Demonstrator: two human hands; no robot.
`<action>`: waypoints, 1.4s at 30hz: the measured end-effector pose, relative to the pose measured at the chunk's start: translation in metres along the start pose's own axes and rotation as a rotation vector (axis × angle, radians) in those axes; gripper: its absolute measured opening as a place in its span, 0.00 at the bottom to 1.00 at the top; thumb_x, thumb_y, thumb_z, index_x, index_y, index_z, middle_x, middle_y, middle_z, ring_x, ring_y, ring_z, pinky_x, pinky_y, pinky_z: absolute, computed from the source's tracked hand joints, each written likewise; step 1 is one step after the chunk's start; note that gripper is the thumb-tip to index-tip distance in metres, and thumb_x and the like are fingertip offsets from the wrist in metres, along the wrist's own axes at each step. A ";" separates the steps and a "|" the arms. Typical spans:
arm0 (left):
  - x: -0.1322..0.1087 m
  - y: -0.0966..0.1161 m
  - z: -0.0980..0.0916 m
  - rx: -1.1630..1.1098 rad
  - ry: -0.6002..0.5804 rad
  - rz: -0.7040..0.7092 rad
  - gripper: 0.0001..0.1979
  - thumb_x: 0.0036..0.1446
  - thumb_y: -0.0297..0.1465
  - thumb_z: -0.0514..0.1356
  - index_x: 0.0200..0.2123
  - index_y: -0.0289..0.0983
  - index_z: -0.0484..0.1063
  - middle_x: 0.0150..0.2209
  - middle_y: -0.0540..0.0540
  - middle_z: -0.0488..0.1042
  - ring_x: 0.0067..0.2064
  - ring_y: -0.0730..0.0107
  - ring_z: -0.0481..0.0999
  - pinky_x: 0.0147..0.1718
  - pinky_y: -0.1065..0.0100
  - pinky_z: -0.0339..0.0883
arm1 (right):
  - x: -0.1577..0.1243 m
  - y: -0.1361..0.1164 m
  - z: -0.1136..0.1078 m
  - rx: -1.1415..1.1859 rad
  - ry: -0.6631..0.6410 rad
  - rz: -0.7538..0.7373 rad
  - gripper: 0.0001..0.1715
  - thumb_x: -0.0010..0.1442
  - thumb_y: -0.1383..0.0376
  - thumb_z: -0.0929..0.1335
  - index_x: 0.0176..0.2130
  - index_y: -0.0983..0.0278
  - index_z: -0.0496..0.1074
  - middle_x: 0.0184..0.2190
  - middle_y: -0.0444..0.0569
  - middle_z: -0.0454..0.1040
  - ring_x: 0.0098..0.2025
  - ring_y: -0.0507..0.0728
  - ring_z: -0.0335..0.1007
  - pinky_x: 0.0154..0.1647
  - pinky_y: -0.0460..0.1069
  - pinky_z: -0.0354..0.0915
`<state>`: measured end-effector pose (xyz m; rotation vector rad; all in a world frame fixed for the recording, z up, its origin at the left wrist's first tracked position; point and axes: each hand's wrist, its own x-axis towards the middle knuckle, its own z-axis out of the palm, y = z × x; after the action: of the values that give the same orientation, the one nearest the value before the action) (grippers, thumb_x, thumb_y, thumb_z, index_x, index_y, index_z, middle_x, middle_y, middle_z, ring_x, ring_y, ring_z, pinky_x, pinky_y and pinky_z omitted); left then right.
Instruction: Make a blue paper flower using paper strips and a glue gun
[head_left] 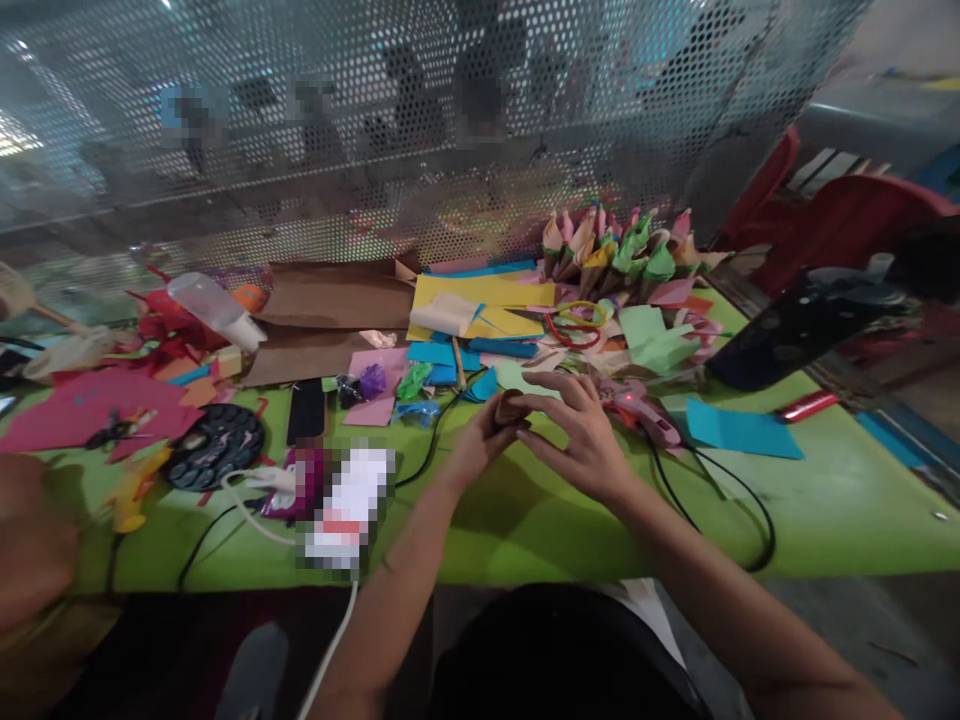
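Both my hands meet over the green table (pixel 825 500), near its front edge. My left hand (pixel 480 440) is closed around a small tan paper piece (pixel 510 406), pinching its left end. My right hand (pixel 581 435) curls over the same piece from the right, fingertips pressed on it. A pink glue gun (pixel 645 412) lies just right of my right hand, its black cord (pixel 720 480) looping toward the table edge. Behind stands a cluster of rolled paper cones (pixel 622 250) in pink, green and yellow.
Coloured paper sheets (pixel 480 300) and scraps cover the back of the table. A black phone (pixel 306 410), a round black palette (pixel 214 445), scissors (pixel 112 430) on pink paper and a white bottle (pixel 214 305) lie left. A perforated metal screen (pixel 375 120) stands behind. Red chairs (pixel 847 215) stand right.
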<state>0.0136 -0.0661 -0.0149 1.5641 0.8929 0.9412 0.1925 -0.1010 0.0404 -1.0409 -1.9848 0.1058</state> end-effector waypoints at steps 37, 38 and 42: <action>0.001 -0.002 -0.008 0.054 0.058 -0.092 0.13 0.51 0.34 0.68 0.38 0.38 0.71 0.36 0.50 0.74 0.40 0.67 0.74 0.43 0.67 0.73 | -0.005 0.000 0.007 -0.076 -0.075 -0.043 0.06 0.65 0.64 0.69 0.41 0.56 0.78 0.56 0.52 0.77 0.55 0.64 0.70 0.54 0.62 0.65; 0.001 -0.005 -0.008 0.065 0.051 -0.086 0.13 0.51 0.34 0.67 0.40 0.38 0.72 0.36 0.50 0.74 0.41 0.67 0.74 0.44 0.67 0.73 | -0.005 -0.001 0.008 -0.094 -0.079 -0.053 0.06 0.65 0.64 0.69 0.41 0.56 0.78 0.56 0.52 0.77 0.55 0.65 0.70 0.54 0.62 0.65; 0.001 -0.015 -0.007 -0.029 -0.011 -0.057 0.22 0.49 0.33 0.66 0.49 0.39 0.72 0.45 0.46 0.78 0.49 0.62 0.75 0.51 0.64 0.72 | -0.007 -0.004 0.011 -0.151 -0.115 -0.069 0.06 0.65 0.64 0.69 0.42 0.56 0.78 0.59 0.52 0.75 0.58 0.66 0.68 0.55 0.63 0.65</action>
<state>0.0068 -0.0603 -0.0288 1.5107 0.9077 0.9009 0.1837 -0.1055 0.0312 -1.0810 -2.1579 -0.0230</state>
